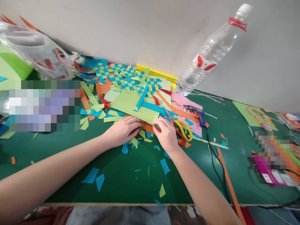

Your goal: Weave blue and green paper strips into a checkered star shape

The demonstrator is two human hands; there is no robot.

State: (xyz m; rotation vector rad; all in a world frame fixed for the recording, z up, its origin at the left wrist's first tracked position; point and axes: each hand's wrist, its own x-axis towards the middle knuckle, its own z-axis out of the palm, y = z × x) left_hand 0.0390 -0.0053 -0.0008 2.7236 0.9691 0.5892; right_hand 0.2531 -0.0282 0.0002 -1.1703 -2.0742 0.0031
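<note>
A light green paper sheet (127, 101) lies tilted on the pile of paper, a blue paper strip (142, 98) on top of it. My left hand (125, 129) is at the sheet's near edge, fingers together and bent over it; the fingertips are partly hidden. With thumb and finger, my right hand (166, 132) pinches the near right corner of the same sheet. Orange paper (150, 127) shows beneath the edge, between the hands. Beside my right hand lie scissors (184, 131) with yellow and orange handles, partly covered by it.
Woven blue-green paper pieces (122, 76) are heaped behind. A clear plastic bottle (211, 53) stands by the wall, right of a yellow strip (157, 72). A blue glue gun (199, 115) trails a black cord. At left is a plastic-bagged cup (37, 50). Scraps litter the green table (140, 187).
</note>
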